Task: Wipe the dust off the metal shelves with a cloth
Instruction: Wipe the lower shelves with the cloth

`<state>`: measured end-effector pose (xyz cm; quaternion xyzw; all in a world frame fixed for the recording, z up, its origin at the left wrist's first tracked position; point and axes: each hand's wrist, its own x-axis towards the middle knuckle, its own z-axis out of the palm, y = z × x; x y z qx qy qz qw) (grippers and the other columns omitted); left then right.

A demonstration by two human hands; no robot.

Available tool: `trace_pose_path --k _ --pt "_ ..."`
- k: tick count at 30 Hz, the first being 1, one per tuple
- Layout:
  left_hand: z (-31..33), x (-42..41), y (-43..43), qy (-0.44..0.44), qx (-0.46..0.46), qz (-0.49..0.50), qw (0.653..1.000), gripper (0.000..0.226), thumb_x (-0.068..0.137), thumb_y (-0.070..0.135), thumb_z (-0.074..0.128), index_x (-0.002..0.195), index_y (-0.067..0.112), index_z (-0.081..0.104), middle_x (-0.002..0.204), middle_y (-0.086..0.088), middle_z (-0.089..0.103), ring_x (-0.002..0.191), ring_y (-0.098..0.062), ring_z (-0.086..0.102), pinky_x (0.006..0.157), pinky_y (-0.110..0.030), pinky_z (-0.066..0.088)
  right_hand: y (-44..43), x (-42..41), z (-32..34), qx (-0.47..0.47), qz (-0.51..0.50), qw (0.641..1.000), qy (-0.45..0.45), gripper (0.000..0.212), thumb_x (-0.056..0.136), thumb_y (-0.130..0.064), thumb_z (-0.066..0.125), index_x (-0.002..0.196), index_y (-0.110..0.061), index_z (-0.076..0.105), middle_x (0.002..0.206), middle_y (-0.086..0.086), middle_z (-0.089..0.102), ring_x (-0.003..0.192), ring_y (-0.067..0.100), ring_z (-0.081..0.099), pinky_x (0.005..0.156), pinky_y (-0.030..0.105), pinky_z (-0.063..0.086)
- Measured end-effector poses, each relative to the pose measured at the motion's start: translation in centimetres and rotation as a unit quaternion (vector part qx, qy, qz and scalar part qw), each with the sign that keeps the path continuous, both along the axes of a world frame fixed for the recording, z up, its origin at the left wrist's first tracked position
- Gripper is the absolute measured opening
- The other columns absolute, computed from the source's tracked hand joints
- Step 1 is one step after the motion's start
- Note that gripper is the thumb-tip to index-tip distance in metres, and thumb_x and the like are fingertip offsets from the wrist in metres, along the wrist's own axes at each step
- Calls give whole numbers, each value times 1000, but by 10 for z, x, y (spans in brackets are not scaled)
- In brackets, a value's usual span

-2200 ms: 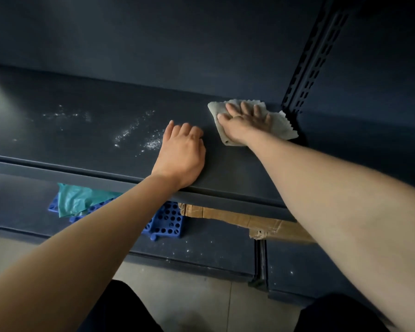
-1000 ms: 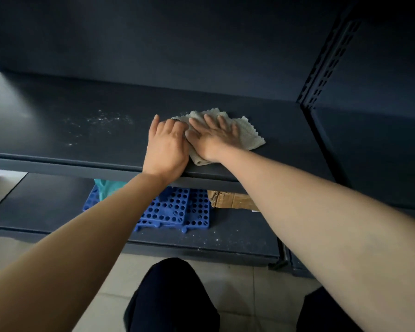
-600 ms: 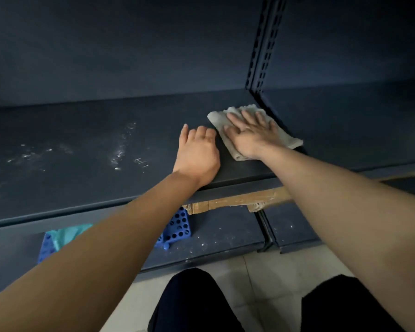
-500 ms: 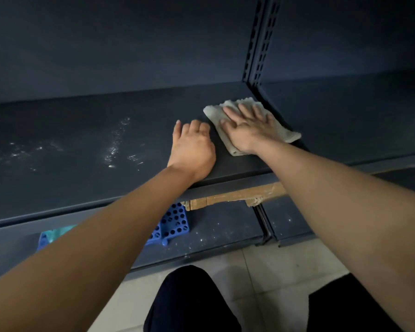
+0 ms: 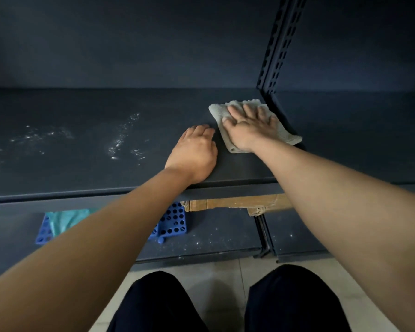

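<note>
A dark blue-grey metal shelf [image 5: 82, 164] runs across the view at mid height, and a pale grey folded cloth with a scalloped edge [image 5: 288, 137] lies on its right end, just beside the foot of a dark slotted upright post [image 5: 273, 56] at the back. The right hand [image 5: 249, 128] lies palm down on top of this cloth, its fingers straight and spread, pressing it flat to the shelf rather than gripping it; the cloth shows past the fingertips and on both sides of the hand. The left hand [image 5: 194, 152] rests palm down on the bare shelf just to the left of the cloth, near the front lip, its fingers together and slightly bent at the tips, holding nothing. Further left on the same shelf lie streaks and patches of white dust [image 5: 122, 140], with fainter speckles towards the far left. Below, a lower dark metal shelf [image 5: 213, 233] carries a blue perforated plastic rack [image 5: 173, 221], partly hidden by the left forearm, with a crumpled teal cloth [image 5: 65, 219] on its left part. A flat piece of brown taped cardboard [image 5: 225, 203] shows just under the upper shelf's front edge. White specks dot the lower shelf. At the bottom are a pale tiled floor [image 5: 225, 271] and the person's knees in dark trousers [image 5: 153, 303].
</note>
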<state>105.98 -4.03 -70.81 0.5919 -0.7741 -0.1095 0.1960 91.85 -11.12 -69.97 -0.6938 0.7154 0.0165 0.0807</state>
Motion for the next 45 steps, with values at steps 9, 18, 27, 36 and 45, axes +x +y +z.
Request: trace_pose_path --k 9,18,27,36,45 --pt "6 -4 2 -4 14 27 1000 42 95 22 36 136 11 39 143 -5 38 132 -20 29 113 -30 20 -35 6 2 8 47 999 -6 56 94 -53 10 149 -46 4 162 -7 -3 147 28 -8 114 56 0" --pt "8 -9 5 -11 20 49 999 43 96 23 35 137 14 37 144 -3 36 132 -18 29 111 -28 20 -44 5 4 13 71 997 -20 56 95 -54 12 150 -46 3 162 -7 -5 147 27 -10 115 54 -4" --pt "9 -5 7 12 7 32 999 38 93 17 37 129 11 47 135 -7 47 124 -23 39 105 -37 34 -36 10 3 14 52 998 -16 56 96 -54 10 150 -44 3 162 -8 -6 148 26 -10 117 51 -5" --pt "24 91 29 15 -91 58 994 33 90 6 41 118 5 56 120 -15 57 115 -31 48 102 -39 37 5 72 8 10 21 999 21 56 97 -52 10 151 -39 8 162 -4 -3 147 30 -7 116 50 -2" --pt "6 192 60 41 -116 148 981 33 89 14 37 109 2 59 105 -17 60 99 -33 54 94 -39 41 1 209 8 10 107 994 -4 57 96 -53 9 151 -42 0 161 -5 -9 147 31 -12 114 57 -7"
